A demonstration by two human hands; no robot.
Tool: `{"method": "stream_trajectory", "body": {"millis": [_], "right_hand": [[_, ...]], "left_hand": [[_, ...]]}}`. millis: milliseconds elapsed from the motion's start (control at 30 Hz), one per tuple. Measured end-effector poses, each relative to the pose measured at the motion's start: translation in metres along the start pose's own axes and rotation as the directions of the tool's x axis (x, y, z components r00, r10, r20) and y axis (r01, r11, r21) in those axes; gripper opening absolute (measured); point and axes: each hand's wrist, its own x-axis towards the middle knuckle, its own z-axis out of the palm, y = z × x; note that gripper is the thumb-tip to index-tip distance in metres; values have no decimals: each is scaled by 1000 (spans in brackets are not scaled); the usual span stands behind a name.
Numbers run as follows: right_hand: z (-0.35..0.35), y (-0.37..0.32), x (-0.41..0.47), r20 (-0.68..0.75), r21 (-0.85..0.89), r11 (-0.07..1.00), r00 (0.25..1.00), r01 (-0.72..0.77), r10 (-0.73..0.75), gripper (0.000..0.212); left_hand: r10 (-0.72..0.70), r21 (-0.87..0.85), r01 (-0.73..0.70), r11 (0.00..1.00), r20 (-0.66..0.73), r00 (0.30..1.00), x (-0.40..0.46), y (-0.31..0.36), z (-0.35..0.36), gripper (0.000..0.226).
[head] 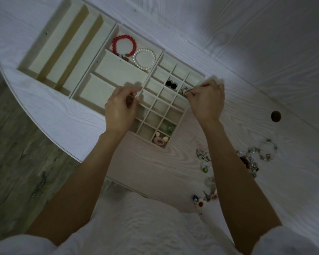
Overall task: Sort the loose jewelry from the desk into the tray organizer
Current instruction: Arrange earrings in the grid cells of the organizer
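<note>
A cream tray organizer (92,70) lies on the white desk, with long slots at left, wide compartments in the middle and a grid of small cells at right. My right hand (207,100) pinches a small silvery ring or earring (185,91) over a cell on the grid's right side. My left hand (121,107) hovers with curled fingers above the divider between the wide compartments and the grid; whether it holds anything is unclear. A red bead bracelet (124,45) and a pearl bracelet (145,58) lie in the top wide compartment. Black earrings (171,84) sit in a cell.
Pink and cream pieces (160,139) and a green piece (168,127) fill the grid's nearest cells. Loose jewelry (254,157) is scattered on the desk at right, with more small pieces (204,198) near the front edge. A round cable hole (275,116) lies farther right.
</note>
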Motion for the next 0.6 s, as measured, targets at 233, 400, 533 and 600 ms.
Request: {"method": "stream_trajectory", "body": {"millis": [233, 400, 533, 600], "right_hand": [[-13, -2, -7, -78, 71, 997, 997, 36, -31, 19], [-4, 3, -15, -56, 95, 990, 994, 102, -97, 25], [-19, 18, -46, -156, 191, 965, 976, 182, -153, 24], [-28, 38, -77, -168, 79, 971, 964, 224, -208, 25]], "left_hand": [[-5, -16, 5, 1000, -7, 1000, 0, 0, 0, 28], [13, -5, -13, 1000, -5, 1000, -1, 0, 0, 29], [143, 165, -126, 978, -91, 986, -11, 14, 2, 28], [241, 154, -231, 961, -45, 969, -24, 32, 6, 28]]}}
